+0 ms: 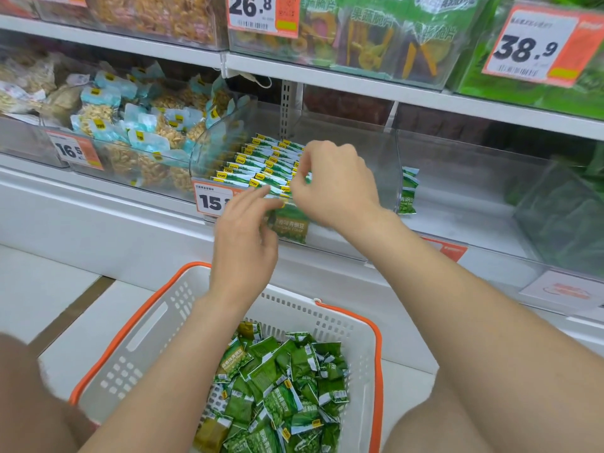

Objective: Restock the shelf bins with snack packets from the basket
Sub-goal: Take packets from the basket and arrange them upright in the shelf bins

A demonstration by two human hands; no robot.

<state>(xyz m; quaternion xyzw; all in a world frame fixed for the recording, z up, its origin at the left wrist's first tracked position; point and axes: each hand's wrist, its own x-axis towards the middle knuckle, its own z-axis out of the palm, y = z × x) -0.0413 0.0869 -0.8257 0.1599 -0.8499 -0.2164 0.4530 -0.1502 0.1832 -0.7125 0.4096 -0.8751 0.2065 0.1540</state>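
Observation:
A clear shelf bin (389, 165) holds neat rows of green pea packets (261, 161) standing on edge. My right hand (333, 184) is over the front of the rows, fingers pinched on the top edge of a green packet (291, 225) at the bin's front wall. My left hand (245, 237) is just left of it, fingers apart and touching the front packets. Below, a white basket with an orange rim (140, 325) holds several loose green packets (281, 393).
A bin of pale blue nut packets (137, 135) stands to the left, with a 16.5 price tag (73, 151). Two green packets (408, 191) stand right of the bin. Another clear bin (562, 210) is far right. Upper shelf bins (359, 37) hang overhead.

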